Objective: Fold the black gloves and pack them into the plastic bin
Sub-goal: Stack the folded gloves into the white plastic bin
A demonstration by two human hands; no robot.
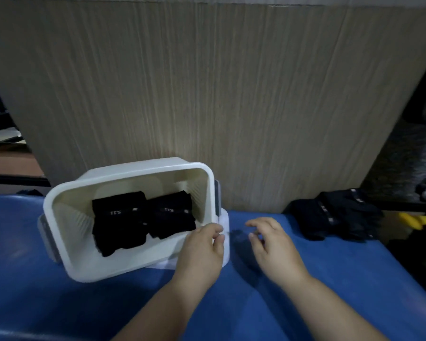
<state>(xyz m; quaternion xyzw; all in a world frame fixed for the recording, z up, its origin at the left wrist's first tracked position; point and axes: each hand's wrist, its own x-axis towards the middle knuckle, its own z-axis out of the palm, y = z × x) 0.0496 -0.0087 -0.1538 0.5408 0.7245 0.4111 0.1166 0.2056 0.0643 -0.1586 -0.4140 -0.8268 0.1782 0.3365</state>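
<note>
Fingers of the left hand (202, 244) curl at the right rim of the white rectangular plastic bin (67, 193), grip unclear, the right hand (271, 244) beside it relaxed and empty, while two folded black gloves (118, 220) lie side by side inside and a heap of loose black gloves (337, 212) sits well to the right.

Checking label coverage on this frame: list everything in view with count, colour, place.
bin: one, white, left on the mat, tipped toward the camera
folded gloves: two bundles, black, side by side in the bin
loose gloves: one pile, count unclear, black, right on the mat
mat: one, blue, under bin and gloves
cardboard: one sheet, tan, upright behind
yellow item: one, far right, unclear what
left hand: at the bin's near right corner, grip unclear
right hand: above the mat, fingers loosely curled, empty
</note>
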